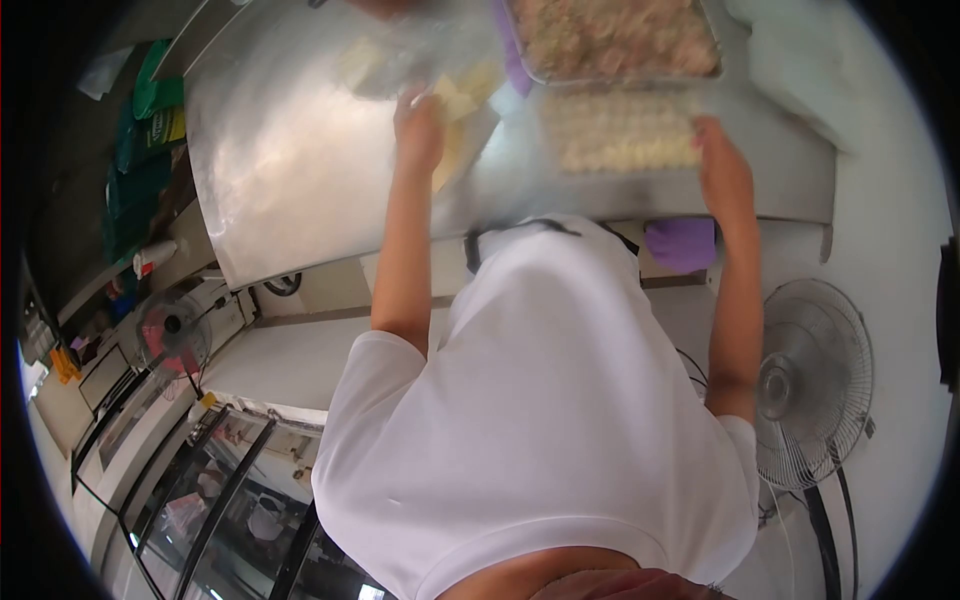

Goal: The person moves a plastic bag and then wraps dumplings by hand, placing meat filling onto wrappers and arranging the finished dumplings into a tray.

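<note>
My left hand (418,132) is curled closed over the metal table. Thin pale-yellow sheets (466,92), like dumpling wrappers, lie right beside its fingers; whether one is in its grip is hidden. On the right, my right hand (724,172) has its fingers closed at the right edge of a tray of small pale dumplings (620,130) packed in rows. Motion blurs the tray and its contents. Just beyond it stands a metal tray of pinkish minced filling (615,38) with green bits.
A clear plastic bag (368,65) lies beyond my left hand. Something purple (512,50) borders the filling tray. Another purple item (680,244) shows below the table's (290,160) near edge. One fan (812,384) stands at right, another (172,326) at left. Part of a person's hand (385,6) shows at the top.
</note>
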Demonstrator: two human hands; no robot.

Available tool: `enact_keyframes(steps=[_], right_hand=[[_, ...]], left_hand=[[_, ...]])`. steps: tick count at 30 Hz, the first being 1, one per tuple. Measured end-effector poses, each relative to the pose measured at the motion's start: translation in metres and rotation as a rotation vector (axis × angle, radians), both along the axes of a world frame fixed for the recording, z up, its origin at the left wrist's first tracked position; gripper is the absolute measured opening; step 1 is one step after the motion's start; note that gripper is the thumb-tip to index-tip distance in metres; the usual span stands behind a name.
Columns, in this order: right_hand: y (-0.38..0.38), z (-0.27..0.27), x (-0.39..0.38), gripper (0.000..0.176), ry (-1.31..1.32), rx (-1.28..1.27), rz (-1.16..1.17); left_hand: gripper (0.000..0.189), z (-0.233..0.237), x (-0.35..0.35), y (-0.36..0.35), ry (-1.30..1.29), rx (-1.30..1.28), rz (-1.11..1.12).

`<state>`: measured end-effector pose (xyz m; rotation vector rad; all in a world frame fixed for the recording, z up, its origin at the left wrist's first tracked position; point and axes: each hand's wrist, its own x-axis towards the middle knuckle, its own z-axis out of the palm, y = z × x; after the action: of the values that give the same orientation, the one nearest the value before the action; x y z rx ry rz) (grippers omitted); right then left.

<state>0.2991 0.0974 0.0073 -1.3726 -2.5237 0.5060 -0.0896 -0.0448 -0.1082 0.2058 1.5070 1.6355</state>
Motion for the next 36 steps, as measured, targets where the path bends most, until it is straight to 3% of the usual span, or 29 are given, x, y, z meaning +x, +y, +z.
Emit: enact_keyframes(steps=[1, 3, 6, 7, 9, 13, 16, 19, 21, 22, 25, 27, 31, 33, 34, 36], right_hand=[[0.007, 0.003, -0.012, 0.025, -0.001, 0.007, 0.000], [0.023, 0.009, -0.033, 0.022, -0.269, 0.299, 0.147], [0.047, 0.004, -0.061, 0.016, -0.349, 0.396, 0.262], [0.048, 0.004, -0.069, 0.016, -0.350, 0.398, 0.266], [0.050, 0.005, -0.085, 0.016, -0.514, 0.394, 0.413], [0.068, 0.007, -0.099, 0.016, -0.592, 0.368, 0.530], [0.093, 0.001, -0.096, 0.019, -0.710, 0.320, 0.612], [0.117, -0.016, -0.077, 0.022, -0.526, 0.345, 0.599], [0.126, -0.015, -0.069, 0.023, -0.344, 0.260, 0.601], [0.128, -0.012, -0.069, 0.023, -0.344, 0.263, 0.598], [0.137, -0.007, -0.067, 0.021, -0.160, 0.051, 0.663], [0.148, -0.020, -0.066, 0.020, -0.049, -0.376, 0.532], [0.150, -0.020, -0.062, 0.018, 0.121, -0.448, 0.570], [0.137, -0.014, -0.065, 0.018, -0.088, 0.111, 0.480], [0.129, -0.016, -0.071, 0.018, -0.085, 0.105, 0.471], [0.113, -0.013, -0.088, 0.018, -0.384, 0.281, 0.512]], left_hand=[[0.031, 0.004, 0.002, 0.001, -0.001, 0.007, 0.000], [0.029, 0.013, 0.010, 0.006, -0.579, 0.354, -0.071], [0.033, 0.032, 0.032, 0.006, -0.689, 0.347, -0.079], [0.033, 0.031, 0.038, 0.006, -0.690, 0.350, -0.075], [0.032, 0.032, 0.047, 0.007, -0.330, 0.315, -0.184], [0.038, 0.037, 0.055, 0.004, -0.273, 0.230, -0.075], [0.040, 0.036, 0.055, 0.000, -0.085, 0.180, -0.052], [0.044, 0.020, 0.051, -0.012, 0.010, 0.098, -0.112], [0.023, 0.004, 0.050, -0.009, 0.031, 0.021, -0.057], [0.023, 0.005, 0.052, -0.009, 0.032, 0.024, -0.060], [0.027, 0.009, 0.062, -0.004, -0.163, 0.137, -0.017], [0.038, 0.004, 0.064, -0.002, -0.390, 0.198, -0.004], [0.045, 0.032, 0.077, 0.006, -0.609, 0.277, 0.020], [0.045, 0.038, 0.082, 0.012, -0.526, 0.235, -0.019], [0.045, 0.036, 0.083, 0.013, -0.525, 0.227, -0.027], [0.045, 0.034, 0.086, 0.015, -0.497, 0.238, -0.025]])
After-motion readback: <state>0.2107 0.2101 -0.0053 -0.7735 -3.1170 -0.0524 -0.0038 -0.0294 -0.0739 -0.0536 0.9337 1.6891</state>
